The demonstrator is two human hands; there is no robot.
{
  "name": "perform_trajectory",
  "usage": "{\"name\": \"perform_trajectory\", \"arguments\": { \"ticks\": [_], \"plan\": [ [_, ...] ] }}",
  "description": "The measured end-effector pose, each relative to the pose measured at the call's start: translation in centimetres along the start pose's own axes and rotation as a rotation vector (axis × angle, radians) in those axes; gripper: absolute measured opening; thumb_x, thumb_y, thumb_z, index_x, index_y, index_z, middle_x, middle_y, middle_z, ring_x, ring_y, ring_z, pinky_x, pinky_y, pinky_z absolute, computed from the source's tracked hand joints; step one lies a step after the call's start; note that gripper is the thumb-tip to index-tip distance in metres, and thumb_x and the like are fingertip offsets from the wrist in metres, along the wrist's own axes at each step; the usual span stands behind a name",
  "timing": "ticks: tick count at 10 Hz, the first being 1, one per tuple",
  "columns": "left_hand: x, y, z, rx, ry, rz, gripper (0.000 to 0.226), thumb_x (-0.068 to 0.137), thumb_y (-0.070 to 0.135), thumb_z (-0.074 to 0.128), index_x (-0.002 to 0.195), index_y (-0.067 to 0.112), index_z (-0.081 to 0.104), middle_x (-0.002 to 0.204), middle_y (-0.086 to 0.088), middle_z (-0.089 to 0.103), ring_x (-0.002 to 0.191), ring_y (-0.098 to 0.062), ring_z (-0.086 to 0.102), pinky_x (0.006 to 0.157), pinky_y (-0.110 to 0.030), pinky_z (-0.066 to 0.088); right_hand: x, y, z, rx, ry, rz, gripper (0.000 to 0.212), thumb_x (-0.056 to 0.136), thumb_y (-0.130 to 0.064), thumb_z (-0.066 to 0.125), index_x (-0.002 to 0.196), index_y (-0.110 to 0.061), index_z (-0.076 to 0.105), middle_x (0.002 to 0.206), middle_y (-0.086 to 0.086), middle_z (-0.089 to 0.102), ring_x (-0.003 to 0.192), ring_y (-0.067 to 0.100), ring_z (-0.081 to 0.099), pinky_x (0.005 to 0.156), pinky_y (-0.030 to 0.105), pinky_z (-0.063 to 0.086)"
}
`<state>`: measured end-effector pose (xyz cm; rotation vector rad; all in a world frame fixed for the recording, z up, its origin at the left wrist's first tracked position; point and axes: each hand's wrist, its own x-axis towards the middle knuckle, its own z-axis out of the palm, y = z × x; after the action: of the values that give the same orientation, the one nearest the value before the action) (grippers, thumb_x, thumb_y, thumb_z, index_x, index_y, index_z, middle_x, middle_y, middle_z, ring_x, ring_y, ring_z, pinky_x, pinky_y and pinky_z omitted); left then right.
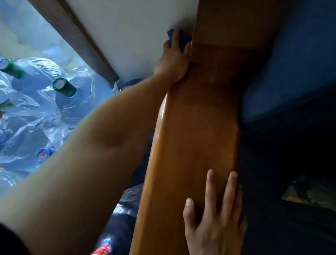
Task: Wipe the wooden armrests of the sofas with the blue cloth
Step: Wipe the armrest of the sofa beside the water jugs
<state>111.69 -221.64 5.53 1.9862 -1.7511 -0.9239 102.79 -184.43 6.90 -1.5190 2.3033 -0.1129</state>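
Left grip closed on crumpled blue cloth at 12 o'clock, pressed to glossy wood armrest edge, right grip flat, fingers spread at 5 o'clock, plastic-wrapped bottles at 9.

Water bottles lie left of the armrest, sofa cushion right.

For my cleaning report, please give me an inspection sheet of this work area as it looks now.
Surface: wooden armrest, glossy, bare on top.
Job's things: blue cloth at the armrest's far left edge, beside the wall.
Clutter: plastic-wrapped water jugs and small bottles on the floor to the left.
Hands: left hand shut on the cloth; right hand flat and open on the armrest.
Cables: nothing seen.
Surroundings: blue sofa cushion on the right.
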Motion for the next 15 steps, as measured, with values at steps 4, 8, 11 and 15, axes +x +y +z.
{"name": "perform_trajectory", "arguments": {
  "ticks": [4, 8, 11, 15],
  "plan": [
    [-13.8, -4.8, 1.1, -0.186, -0.042, -0.043, 0.063, 0.102, 0.046, 0.042, 0.157, 0.029, 0.016, 0.154, -0.013, 0.040, 0.139, -0.031, 0.042, 0.108, -0.033, 0.033, 0.6, 0.6, -0.1, -0.010, -0.008, -0.023, 0.070, 0.093, -0.066, 0.025, 0.154, -0.044, -0.001, 0.166, 0.001, -0.011, 0.151, 0.035, 0.011, 0.104, 0.061, 0.036],
    [-63.4, -18.3, 2.4, -0.231, 0.013, -0.387, 0.052, 0.083, 0.076, 0.029, 0.133, 0.077, 0.016, 0.130, 0.054, 0.034, 0.127, 0.018, 0.038, 0.095, -0.005, 0.029, 0.2, 1.1, -0.3, 0.140, -0.052, -0.103, 0.071, 0.095, -0.062, 0.034, 0.156, -0.038, 0.006, 0.166, 0.000, -0.011, 0.152, 0.034, 0.004, 0.112, 0.065, 0.024],
    [-70.8, -16.4, 6.3, -0.259, 0.352, -0.610, 0.080, 0.082, 0.062, 0.032, 0.148, 0.017, 0.042, 0.146, -0.018, 0.044, 0.137, -0.032, 0.038, 0.108, -0.030, 0.026, -5.9, 7.8, -2.6, 0.842, -0.346, 0.007, 0.060, 0.100, -0.045, 0.040, 0.155, -0.033, 0.018, 0.162, -0.004, 0.025, 0.147, 0.018, 0.029, 0.119, 0.043, 0.028],
    [-74.0, -15.6, 9.6, 0.840, 0.270, 1.131, 0.041, 0.108, 0.018, 0.018, 0.118, 0.020, 0.057, 0.105, -0.012, 0.064, 0.088, -0.026, 0.069, 0.097, -0.055, 0.041, -10.1, 16.5, -1.8, 1.023, -0.365, 0.214, 0.048, 0.100, -0.050, 0.038, 0.147, -0.038, 0.037, 0.146, -0.003, 0.051, 0.128, 0.016, 0.054, 0.113, 0.043, 0.038]
  ]
}}
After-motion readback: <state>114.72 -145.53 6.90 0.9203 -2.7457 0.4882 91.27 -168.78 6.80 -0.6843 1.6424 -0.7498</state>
